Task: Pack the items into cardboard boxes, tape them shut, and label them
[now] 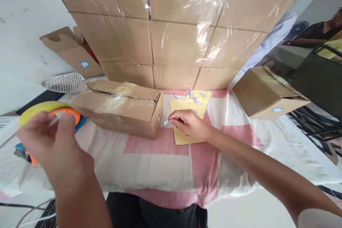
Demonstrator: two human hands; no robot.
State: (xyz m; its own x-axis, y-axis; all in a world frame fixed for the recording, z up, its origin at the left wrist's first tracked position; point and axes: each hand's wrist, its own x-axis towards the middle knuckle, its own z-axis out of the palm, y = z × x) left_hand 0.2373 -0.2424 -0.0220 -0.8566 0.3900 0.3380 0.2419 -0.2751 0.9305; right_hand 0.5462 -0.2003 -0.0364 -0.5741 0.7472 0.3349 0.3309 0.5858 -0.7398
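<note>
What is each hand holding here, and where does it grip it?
The right hand pinches a small white sticker by its edge between the fingertips, above the yellow sheet. The left hand is blurred; whether it holds anything cannot be told.

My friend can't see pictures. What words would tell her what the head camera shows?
A person's right hand pinches a small sticker beside a taped cardboard box, over a yellow sticker sheet on a pink-and-white cloth. The left hand is raised near a yellow tape roll, with a wall of wrapped stacked boxes behind.
</note>
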